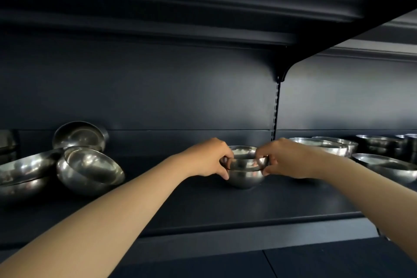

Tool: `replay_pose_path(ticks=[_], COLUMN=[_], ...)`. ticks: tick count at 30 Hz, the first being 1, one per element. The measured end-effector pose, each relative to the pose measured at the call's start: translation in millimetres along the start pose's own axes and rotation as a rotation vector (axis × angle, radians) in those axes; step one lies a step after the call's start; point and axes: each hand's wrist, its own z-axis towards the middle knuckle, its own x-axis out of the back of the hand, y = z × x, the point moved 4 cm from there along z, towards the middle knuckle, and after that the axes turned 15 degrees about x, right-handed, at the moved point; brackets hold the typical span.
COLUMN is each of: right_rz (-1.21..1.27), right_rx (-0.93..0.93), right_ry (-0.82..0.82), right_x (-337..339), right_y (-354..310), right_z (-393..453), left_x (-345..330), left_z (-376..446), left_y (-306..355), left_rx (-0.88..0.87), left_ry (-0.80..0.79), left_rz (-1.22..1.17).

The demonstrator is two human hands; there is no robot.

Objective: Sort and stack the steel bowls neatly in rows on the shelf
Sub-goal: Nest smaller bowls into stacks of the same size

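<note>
A small stack of steel bowls (246, 178) stands in the middle of the dark shelf (203, 205). My left hand (207, 158) grips the left rim of its top bowl, and my right hand (286, 158) grips the right rim. At the left lies a loose heap of larger steel bowls (88, 169), tilted against each other, one bowl (79, 135) leaning on the back wall. To the right, upright bowls (325, 145) stand in rows, with a wide bowl (392, 168) nearer the front.
A dark upper shelf (203, 7) hangs low overhead on a bracket (282, 74) with a slotted upright. More small stacked bowls (379, 144) stand at the far right. The shelf's front lip (248, 225) runs below my arms.
</note>
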Motion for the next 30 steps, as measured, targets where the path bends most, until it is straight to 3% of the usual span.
replay_pose_path(ticks=[6, 13, 18, 24, 30], right_rz=[-0.050, -0.087, -0.035, 0.192, 0.270], right_rx=[-0.050, -0.037, 0.084, 0.249, 0.233], right_ry=[0.001, -0.037, 0.115, 0.202, 0.182], right_x=[7, 19, 34, 8, -32], right_y=[22, 9, -49, -145, -210], right_z=[-40, -30, 19, 103, 171], left_x=[-11, -4, 41, 91, 94], left_z=[18, -1, -68, -158, -176], left_y=[41, 30, -40, -147, -188], left_rx=[-0.051, -0.005, 0.079, 0.372, 0.344], left_ry=[-0.005, 0.061, 0.163, 0.132, 0.039], left_rz=[-0.002, -0.025, 0.100, 0.337, 0.408])
